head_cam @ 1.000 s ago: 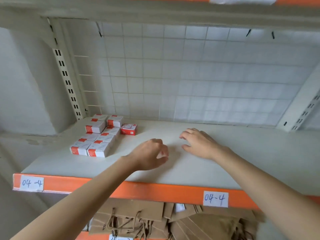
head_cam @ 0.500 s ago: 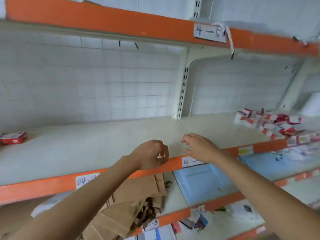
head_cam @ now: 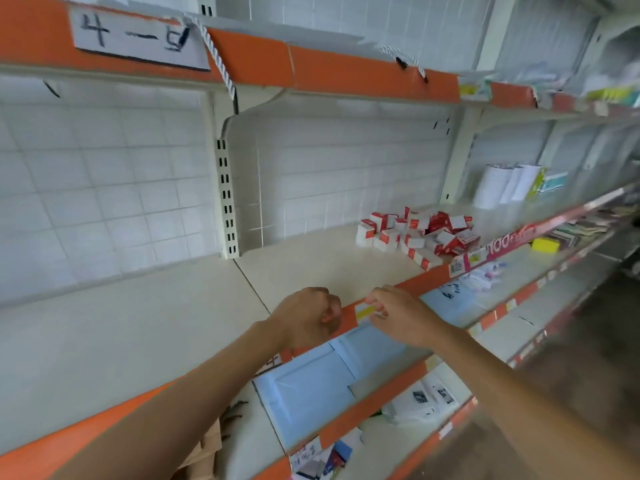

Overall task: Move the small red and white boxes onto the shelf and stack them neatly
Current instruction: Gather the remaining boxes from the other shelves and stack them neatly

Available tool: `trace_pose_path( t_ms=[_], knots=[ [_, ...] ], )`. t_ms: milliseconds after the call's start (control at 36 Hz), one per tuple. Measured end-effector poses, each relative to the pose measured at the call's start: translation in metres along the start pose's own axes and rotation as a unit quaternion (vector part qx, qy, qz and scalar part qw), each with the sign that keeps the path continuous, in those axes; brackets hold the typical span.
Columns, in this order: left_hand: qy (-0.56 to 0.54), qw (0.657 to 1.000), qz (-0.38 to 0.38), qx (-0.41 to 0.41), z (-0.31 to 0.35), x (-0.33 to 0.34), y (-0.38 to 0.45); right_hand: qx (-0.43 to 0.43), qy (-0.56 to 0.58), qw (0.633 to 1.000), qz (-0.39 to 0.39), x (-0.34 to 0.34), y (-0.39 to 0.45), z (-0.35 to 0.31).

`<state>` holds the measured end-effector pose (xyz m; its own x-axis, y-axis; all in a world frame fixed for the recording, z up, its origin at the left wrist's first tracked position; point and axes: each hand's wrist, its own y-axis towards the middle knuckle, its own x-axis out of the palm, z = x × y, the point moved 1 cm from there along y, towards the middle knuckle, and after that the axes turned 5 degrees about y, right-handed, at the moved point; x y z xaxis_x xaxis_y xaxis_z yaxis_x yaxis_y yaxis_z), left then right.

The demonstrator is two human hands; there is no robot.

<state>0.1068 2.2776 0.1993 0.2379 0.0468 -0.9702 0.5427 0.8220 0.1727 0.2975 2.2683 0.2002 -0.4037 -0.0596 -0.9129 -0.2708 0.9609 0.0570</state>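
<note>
Between loads, I have both hands empty over the orange front edge of the middle shelf: my left hand is curled loosely on nothing, my right hand hangs relaxed just beside it, fingers bent down near a yellow price tag, the two close together but not touching. The small red and white boxes lie in a jumbled heap on the next bay to the right, near the front lip and well apart from both hands, some upright, some tipped. I judge this the return leg of a fetch: the next move calls for a reach right and forward across the bay divider, then a grip on a few boxes that leaves the rest of the pile undisturbed. Against half a second ago, the view has swung farther right, so the heap sits nearer the centre and the lone red box at the left edge has gone from sight; the hands keep much the same pose.
</note>
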Motion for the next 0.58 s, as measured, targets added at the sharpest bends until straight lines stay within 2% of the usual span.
trace_pose_path(
  t_ms=[306, 472, 583],
  knots=[
    [-0.047, 0.997, 0.053, 0.016, -0.012, 0.004, 0.147, -0.003, -0.113, 0.994, 0.008, -0.079, 0.114, 0.08],
    [-0.035, 0.999, 0.014, -0.012, -0.022, 0.016, 0.17, -0.02, -0.091, 0.996, -0.007, -0.07, 0.166, 0.112],
    [-0.034, 0.998, 0.009, -0.055, -0.033, 0.014, 0.175, -0.05, -0.13, 0.99, 0.017, -0.082, 0.199, 0.12]
  ],
)
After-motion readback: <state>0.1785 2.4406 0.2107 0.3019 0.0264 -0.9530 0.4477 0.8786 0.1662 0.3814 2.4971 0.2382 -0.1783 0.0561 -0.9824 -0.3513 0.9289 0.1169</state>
